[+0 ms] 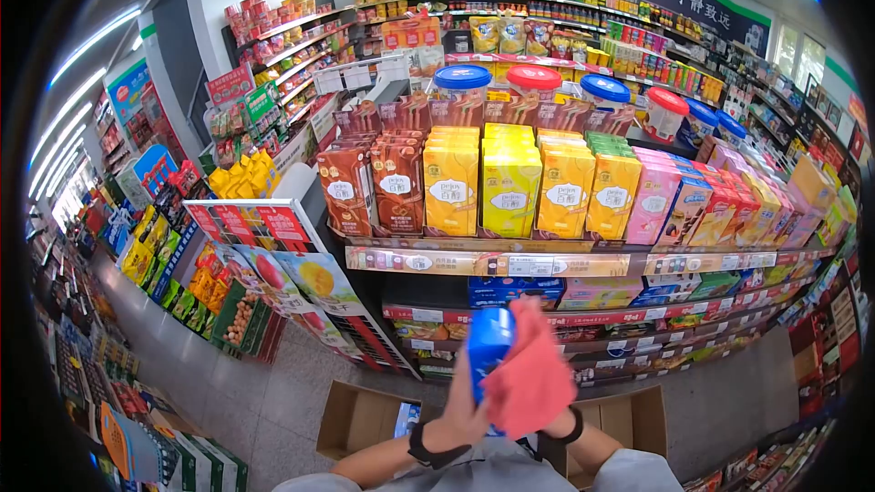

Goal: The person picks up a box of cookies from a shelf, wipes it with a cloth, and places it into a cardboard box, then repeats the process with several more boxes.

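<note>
My left hand (453,415) is closed around a blue box (488,342), held upright in front of my body. A red cloth (530,378) covers most of my right hand (561,423), whose fingers are hidden beneath it. The cloth lies against the right side of the box. Below my left forearm stands an open cardboard carton (351,419) with a blue-and-white pack (407,417) inside. Another open carton (643,419) is on the floor to the right.
Ahead stands a shelf unit (492,261) with rows of yellow boxes (451,182), brown boxes (346,189) and pink boxes (653,196). Tubs with blue lids (463,77) and red lids (534,78) stand behind. To the left are a crate of eggs (241,314) and hanging snack bags.
</note>
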Available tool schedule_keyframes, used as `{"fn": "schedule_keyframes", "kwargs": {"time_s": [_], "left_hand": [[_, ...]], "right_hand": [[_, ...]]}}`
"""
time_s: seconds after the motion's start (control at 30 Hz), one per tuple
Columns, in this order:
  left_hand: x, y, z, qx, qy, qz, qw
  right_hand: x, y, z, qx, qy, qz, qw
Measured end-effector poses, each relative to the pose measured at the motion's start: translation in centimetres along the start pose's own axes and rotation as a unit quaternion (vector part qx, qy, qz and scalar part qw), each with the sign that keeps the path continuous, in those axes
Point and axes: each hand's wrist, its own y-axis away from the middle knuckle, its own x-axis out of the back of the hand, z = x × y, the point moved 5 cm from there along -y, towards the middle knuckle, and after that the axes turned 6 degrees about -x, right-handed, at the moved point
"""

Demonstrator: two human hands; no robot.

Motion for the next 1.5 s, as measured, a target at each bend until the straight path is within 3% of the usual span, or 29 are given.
{"fn": "schedule_keyframes", "kwargs": {"time_s": [0.07, 0.13, 0.3, 0.47, 0.53, 0.57, 0.63, 0.73, 0.83, 1.0, 1.1, 1.17, 1.23, 1.3, 1.33, 1.37, 1.43, 1.5], "left_hand": [[1.1, -1.1, -0.3, 0.064, 0.135, 0.017, 0.989], [1.3, -1.5, -0.3, 0.089, 0.158, 0.004, 0.983], [-2.6, 0.8, -0.1, 0.002, -0.091, -0.078, 0.993], [-3.0, 3.6, -2.0, -0.028, -0.153, -0.029, 0.987], [-2.1, 2.0, -0.6, -0.155, -0.216, -0.006, 0.964], [-1.7, 0.7, 1.5, -0.255, -0.314, -0.029, 0.914], [-1.8, -1.9, 4.3, -0.311, -0.326, 0.002, 0.893], [-1.9, -2.4, 3.8, -0.325, -0.34, -0.06, 0.88], [-2.0, -0.3, 1.4, -0.346, -0.32, -0.026, 0.882], [-1.1, -0.1, -2.3, -0.118, -0.273, -0.016, 0.955], [-1.1, 0.0, -1.2, -0.169, -0.349, -0.019, 0.922], [-1.1, -1.2, 0.4, -0.203, -0.373, -0.018, 0.905], [-0.6, -1.8, 0.9, -0.223, -0.376, -0.019, 0.899], [0.3, -1.5, 0.1, -0.203, -0.342, 0.017, 0.917], [0.5, -1.7, 0.5, -0.171, -0.299, 0.017, 0.939], [0.4, -1.4, -0.2, -0.111, -0.265, 0.029, 0.957], [0.1, 0.4, -1.8, 0.013, -0.199, 0.054, 0.978], [-1.4, -0.1, -0.9, -0.047, -0.242, 0.02, 0.969]], "right_hand": [[-1.0, 0.2, -0.7, 0.005, -0.052, 0.006, 0.999], [-1.8, 0.3, -2.6, 0.008, -0.107, 0.0, 0.994], [3.4, -1.1, -2.1, 0.007, -0.017, 0.032, 0.999], [4.6, -1.8, -1.0, -0.036, -0.042, 0.057, 0.997], [2.9, -0.5, -0.1, -0.036, -0.045, 0.051, 0.997], [2.1, 0.0, 0.1, -0.035, -0.05, 0.046, 0.997], [1.1, 0.4, 0.0, -0.037, -0.074, 0.031, 0.996], [0.4, 0.7, 0.7, -0.048, -0.105, 0.01, 0.993], [1.4, 0.6, 1.4, -0.069, -0.139, 0.01, 0.988], [2.4, 1.0, 2.6, -0.126, -0.303, 0.014, 0.944], [1.5, 3.3, 6.2, -0.166, -0.333, 0.016, 0.928], [0.2, 6.8, 11.0, -0.202, -0.271, 0.049, 0.94], [-1.6, 9.5, 13.6, -0.248, -0.364, 0.093, 0.893], [-0.7, 6.4, 8.4, -0.141, -0.257, 0.061, 0.954], [1.2, 5.4, 9.6, -0.168, 0.029, 0.092, 0.981], [1.7, 2.6, 5.5, -0.121, 0.099, 0.058, 0.986], [2.1, 2.4, 3.6, -0.117, -0.161, 0.009, 0.98], [1.9, 2.6, 3.5, -0.13, -0.266, 0.001, 0.955]]}}
